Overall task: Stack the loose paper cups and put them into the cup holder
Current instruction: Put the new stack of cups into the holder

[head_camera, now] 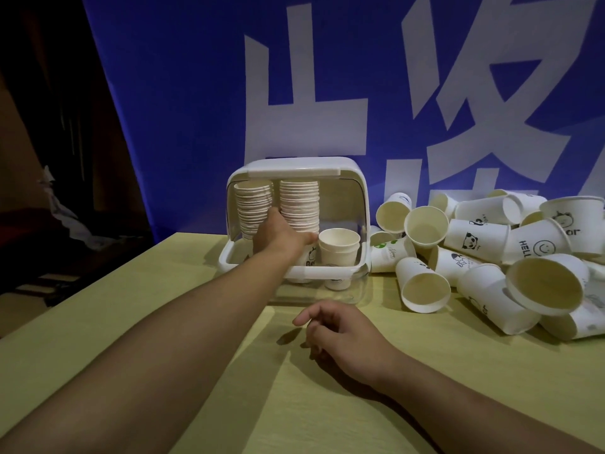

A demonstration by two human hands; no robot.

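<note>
Blue banner bkgd, white cup holder [358, 204], left hand [278, 235] gripping stacked cups [299, 204], right hand [343, 335] relaxed.

You are seeing "HELL" beside smiley face on paper cup [537, 245] in loose pile. Blue banner [183, 103] is showing large white characters, cropped, unreadable. Other cup prints too small.

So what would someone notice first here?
Probably the big heap of paper cups tumbled on the right of the table. Next, the white cup holder in the middle, where the left hand reaches in at the tall stacks.
</note>
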